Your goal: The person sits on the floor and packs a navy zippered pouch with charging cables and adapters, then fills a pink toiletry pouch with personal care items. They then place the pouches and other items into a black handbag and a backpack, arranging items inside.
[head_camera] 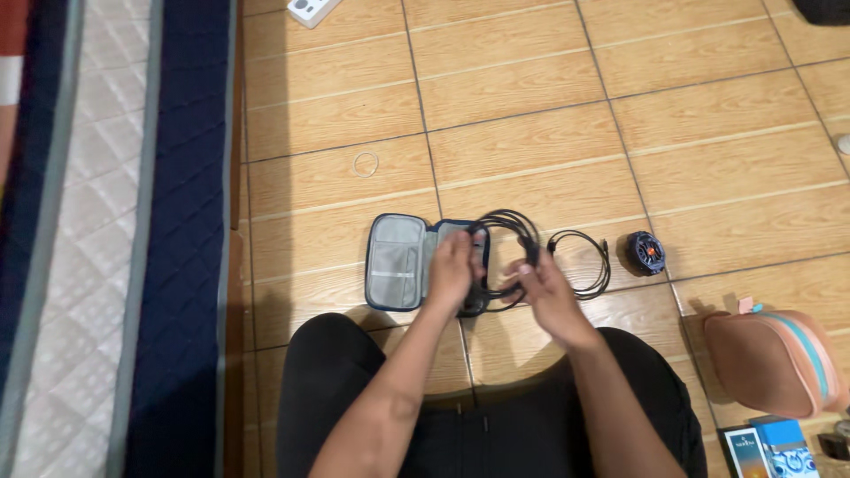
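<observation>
A dark blue zip organiser case with a grey inside lies open on the tiled floor in front of my knees. Over its right half, my left hand grips one side of a coiled black cable. Just to the right, my right hand pinches the same coil. A second, thinner black cable lies looped on the floor beside my right hand.
A small round black gadget lies right of the cables. A brown pouch and small boxes sit at the lower right. A rubber band and a white power strip lie farther off. A mattress edge runs along the left.
</observation>
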